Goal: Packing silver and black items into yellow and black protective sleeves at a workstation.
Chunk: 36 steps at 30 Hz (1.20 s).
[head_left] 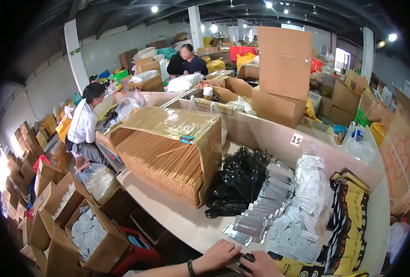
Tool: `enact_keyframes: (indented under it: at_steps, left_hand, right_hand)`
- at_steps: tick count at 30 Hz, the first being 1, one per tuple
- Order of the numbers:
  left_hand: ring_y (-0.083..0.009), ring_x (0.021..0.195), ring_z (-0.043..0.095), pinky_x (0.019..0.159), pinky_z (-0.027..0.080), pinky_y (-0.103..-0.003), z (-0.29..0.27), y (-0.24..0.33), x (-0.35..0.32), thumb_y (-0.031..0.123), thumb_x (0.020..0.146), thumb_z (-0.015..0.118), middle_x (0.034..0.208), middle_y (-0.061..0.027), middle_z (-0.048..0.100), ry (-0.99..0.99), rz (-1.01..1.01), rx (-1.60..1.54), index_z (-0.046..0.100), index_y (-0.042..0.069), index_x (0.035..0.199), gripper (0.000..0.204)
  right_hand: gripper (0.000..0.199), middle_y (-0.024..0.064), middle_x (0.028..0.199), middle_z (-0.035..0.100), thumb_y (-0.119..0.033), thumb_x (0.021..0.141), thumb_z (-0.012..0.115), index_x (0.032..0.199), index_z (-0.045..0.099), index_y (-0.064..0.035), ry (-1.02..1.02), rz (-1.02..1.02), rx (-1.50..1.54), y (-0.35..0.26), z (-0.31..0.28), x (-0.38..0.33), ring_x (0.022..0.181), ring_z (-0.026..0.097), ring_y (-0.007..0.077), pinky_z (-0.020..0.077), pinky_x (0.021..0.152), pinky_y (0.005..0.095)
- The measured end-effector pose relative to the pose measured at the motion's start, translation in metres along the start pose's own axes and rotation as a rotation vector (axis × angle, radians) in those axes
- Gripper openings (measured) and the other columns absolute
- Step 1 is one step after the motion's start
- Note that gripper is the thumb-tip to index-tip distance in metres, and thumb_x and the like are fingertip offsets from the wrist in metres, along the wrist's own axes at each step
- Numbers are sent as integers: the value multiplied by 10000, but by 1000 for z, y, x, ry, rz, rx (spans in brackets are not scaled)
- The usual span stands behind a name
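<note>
At the table's near edge, my left hand has its fingers bent and close together, beside a small dark object. My right hand is closed on that black object, whose kind is mostly hidden by the fingers. Just beyond the hands lie a fanned row of clear flat plastic packets and a heap of small white printed slips. To the right are overlapping yellow-and-black printed packs. Behind the packets is a pile of glossy black spoon-shaped pieces.
A large taped carton packed with thin brown strips fills the table's left. A low partition runs along the back. Open boxes of white slips stand at lower left, beside a red stool. Two people work beyond.
</note>
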State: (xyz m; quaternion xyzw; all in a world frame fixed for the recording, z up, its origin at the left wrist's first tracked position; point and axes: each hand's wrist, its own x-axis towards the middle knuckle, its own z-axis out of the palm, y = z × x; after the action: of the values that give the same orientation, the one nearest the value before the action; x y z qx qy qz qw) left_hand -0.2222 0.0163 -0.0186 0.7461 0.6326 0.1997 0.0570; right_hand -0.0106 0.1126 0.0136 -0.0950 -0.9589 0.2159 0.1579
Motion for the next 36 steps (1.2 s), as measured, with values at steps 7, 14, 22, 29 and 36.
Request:
enact_keyframes:
  at_steps: [7, 14, 22, 29, 36]
  left_hand:
    - [-347, 798, 616, 704, 499, -449, -10, 7, 10, 194, 774, 671, 866, -132, 590, -251, -228, -256, 553, 35, 986, 290]
    - [-206, 922, 591, 806, 486, -355, 58, 47, 11, 130, 812, 666, 1018, -144, 608, -514, 11, -1170, 547, 8, 1040, 285]
    - [-323, 840, 645, 735, 498, -403, 33, 31, 22, 265, 791, 673, 922, -192, 646, -502, -98, -1128, 582, 22, 999, 332]
    - [-366, 928, 628, 777, 524, -446, 24, 2, -21, 267, 750, 739, 999, -152, 620, -208, -347, -347, 544, 73, 1187, 517]
    - [-350, 938, 634, 765, 531, -429, 3, -10, -50, 252, 792, 732, 1028, -135, 615, -249, -285, -370, 498, 101, 1314, 592]
  right_hand:
    - [295, 75, 725, 572, -323, 730, 819, 635, 635, -114, 103, 261, -263, 111, -81, -67, 644, 584, 292, 481, 575, 408]
    - [389, 258, 1002, 604, -327, 801, 711, 1027, 633, -20, -192, 296, 170, 51, -35, -69, 989, 600, 449, 482, 914, 455]
    - [434, 210, 1043, 647, -458, 833, 657, 899, 613, -31, -32, 405, -266, 21, -17, -53, 1018, 615, 401, 489, 815, 476]
    - [415, 189, 793, 698, -441, 926, 573, 920, 639, -32, -294, 903, -150, 17, 2, -33, 755, 689, 383, 519, 678, 515]
    - [315, 196, 738, 684, -340, 817, 606, 822, 683, -34, -113, 961, -20, 20, 14, -39, 746, 681, 383, 524, 684, 504]
